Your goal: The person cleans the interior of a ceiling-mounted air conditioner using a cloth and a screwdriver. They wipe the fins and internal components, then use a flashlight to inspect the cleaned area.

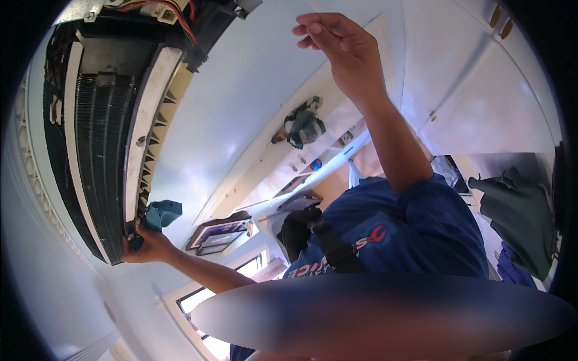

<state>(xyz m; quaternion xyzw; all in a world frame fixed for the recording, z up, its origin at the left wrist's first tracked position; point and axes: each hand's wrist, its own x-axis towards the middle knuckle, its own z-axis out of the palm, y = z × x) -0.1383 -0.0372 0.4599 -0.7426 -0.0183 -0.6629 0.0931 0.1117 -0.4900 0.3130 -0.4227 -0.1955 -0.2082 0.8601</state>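
An opened wall air conditioner takes up the left side, its dark finned coil and pale long strips exposed. My left hand is closed around the near lower end of the unit, thumb and fingers on its edge. A small dark piece shows between them, too hidden to name. Just above that hand, a teal cloth hangs at the unit's edge. My right hand is raised in the air, apart from the unit. Its fingers are loosely bent, and I see nothing held in them.
Red, yellow and green wires run across the unit's upper end. Framed pictures hang on the wall below. Dark green and grey items lie on a pale ledge. White cabinet doors and a dark green garment are at right.
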